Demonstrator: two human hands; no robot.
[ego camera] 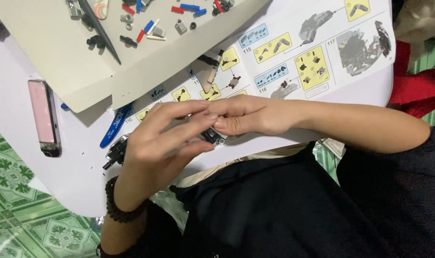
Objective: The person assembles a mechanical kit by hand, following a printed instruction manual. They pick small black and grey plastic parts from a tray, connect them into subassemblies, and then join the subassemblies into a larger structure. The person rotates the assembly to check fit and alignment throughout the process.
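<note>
Leaning over the white table (17, 95), the person has both hands meeting at the middle, just below the open booklet (294, 52). Between them sits a small dark model (212, 136), only a corner of it showing under the fingertips. The left hand (160, 143) curls over it from 8 o'clock, thumb underneath and fingers stretched across the top; the right hand (246, 117) comes in from 3 o'clock with fingers drawn together, tips pressing on the model's upper edge. Both seem to pinch it, though how tightly I cannot tell, since the fingers hide most of it. More dark built parts (116, 150) poke out at 9 o'clock of the left hand, beside the wrist, so the build looks partly done; I'd judge a good deal remains, because the beige tray (60, 71) at 11 o'clock holds many loose pieces (146, 26), red, blue, grey and black. The booklet's pages show steps well into a long sequence. A blue tool (115, 125) lies at 10 o'clock of the hands, and a pink phone (44, 117) rests near the table's left edge.
</note>
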